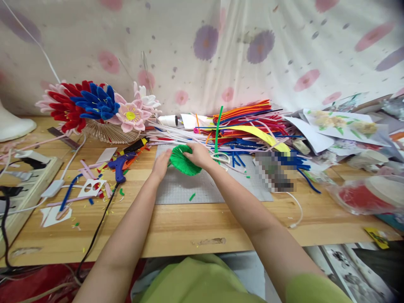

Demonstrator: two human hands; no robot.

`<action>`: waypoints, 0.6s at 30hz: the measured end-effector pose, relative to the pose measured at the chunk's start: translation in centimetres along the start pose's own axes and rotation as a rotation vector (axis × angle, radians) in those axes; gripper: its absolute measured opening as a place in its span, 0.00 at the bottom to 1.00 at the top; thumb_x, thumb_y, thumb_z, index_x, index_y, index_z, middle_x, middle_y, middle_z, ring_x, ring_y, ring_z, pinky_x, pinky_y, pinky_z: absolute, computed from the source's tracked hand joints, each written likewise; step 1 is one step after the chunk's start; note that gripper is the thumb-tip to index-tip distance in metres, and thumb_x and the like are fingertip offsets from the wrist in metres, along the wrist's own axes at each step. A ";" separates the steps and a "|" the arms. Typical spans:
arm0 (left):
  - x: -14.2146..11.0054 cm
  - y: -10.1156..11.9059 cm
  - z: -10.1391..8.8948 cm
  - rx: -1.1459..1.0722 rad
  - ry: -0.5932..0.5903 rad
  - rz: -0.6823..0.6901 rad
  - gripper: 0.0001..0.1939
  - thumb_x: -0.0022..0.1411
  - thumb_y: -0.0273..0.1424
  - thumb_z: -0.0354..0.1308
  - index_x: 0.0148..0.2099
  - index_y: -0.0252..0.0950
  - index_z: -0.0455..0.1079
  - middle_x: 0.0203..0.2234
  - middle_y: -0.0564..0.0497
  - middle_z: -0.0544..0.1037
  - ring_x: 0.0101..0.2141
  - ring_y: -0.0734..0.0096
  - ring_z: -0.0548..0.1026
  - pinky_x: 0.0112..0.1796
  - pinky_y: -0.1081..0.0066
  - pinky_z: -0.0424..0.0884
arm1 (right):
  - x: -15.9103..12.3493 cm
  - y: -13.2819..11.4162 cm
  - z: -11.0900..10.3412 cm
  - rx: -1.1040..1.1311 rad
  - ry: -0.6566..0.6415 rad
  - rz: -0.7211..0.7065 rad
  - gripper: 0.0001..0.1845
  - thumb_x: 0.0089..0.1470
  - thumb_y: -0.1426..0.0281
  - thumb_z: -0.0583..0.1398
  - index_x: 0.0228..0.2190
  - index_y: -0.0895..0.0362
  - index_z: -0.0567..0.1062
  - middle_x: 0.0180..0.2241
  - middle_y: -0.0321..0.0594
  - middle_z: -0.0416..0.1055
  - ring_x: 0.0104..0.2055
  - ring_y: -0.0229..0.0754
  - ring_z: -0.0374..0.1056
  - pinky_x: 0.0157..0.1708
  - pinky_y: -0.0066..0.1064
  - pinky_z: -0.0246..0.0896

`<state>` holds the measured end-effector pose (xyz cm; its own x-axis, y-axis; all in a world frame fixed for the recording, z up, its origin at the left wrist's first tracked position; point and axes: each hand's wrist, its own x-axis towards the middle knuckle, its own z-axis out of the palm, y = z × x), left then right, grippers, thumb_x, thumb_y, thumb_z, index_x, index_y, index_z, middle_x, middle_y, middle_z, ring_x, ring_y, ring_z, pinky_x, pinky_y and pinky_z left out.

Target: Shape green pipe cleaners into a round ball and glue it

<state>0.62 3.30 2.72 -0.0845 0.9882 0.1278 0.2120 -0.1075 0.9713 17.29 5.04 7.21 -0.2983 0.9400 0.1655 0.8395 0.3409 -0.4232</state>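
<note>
A round green disc of fuzzy pipe cleaners (185, 163), shaped like a leaf, is held up over a grey cutting mat (214, 191). My right hand (199, 155) grips its upper right edge, thumb on the near face and fingers behind. At the left rim, my left hand (161, 165) is closed on the edge, its fingertips partly hidden. Green pipe-cleaner scraps (192, 197) lie on the mat. Just behind my right hand a long green pipe cleaner (217, 130) lies across the pile.
Bundles of coloured pipe cleaners (246, 113) spread along the back. Fuzzy flowers (101, 103) stand at the back left. A blue glue gun (119, 167) lies among scraps, its cord running to the front edge. A power strip (34, 181) is far left; plastic-wrapped items (362, 193) crowd the right.
</note>
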 end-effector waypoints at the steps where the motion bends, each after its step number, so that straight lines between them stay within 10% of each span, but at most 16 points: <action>1: -0.2 0.5 0.1 0.082 0.088 0.016 0.22 0.48 0.48 0.55 0.33 0.33 0.72 0.35 0.45 0.76 0.38 0.63 0.72 0.40 0.66 0.67 | 0.0 -0.2 0.2 -0.013 0.022 0.013 0.11 0.49 0.66 0.57 0.34 0.56 0.73 0.35 0.43 0.73 0.37 0.45 0.66 0.35 0.31 0.55; 11: -0.3 0.5 1.5 0.071 0.252 -0.133 0.18 0.36 0.34 0.65 0.34 0.34 0.71 0.26 0.50 0.76 0.28 0.67 0.73 0.31 0.70 0.68 | -0.3 -1.1 1.8 0.335 0.147 0.115 0.12 0.47 0.66 0.58 0.36 0.54 0.74 0.32 0.36 0.73 0.35 0.42 0.66 0.37 0.32 0.57; 18: 0.3 -0.2 0.5 0.202 0.154 -0.139 0.08 0.39 0.32 0.62 0.27 0.35 0.71 0.22 0.52 0.76 0.27 0.65 0.73 0.30 0.69 0.67 | -0.5 -0.5 3.1 0.497 0.193 0.091 0.09 0.47 0.68 0.58 0.33 0.54 0.74 0.32 0.34 0.73 0.36 0.40 0.67 0.39 0.32 0.59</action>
<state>1.00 3.68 2.48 -0.2694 0.9622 0.0404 0.3761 0.0665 0.9242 15.62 4.48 4.53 -0.1068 0.9625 0.2494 0.5276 0.2675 -0.8063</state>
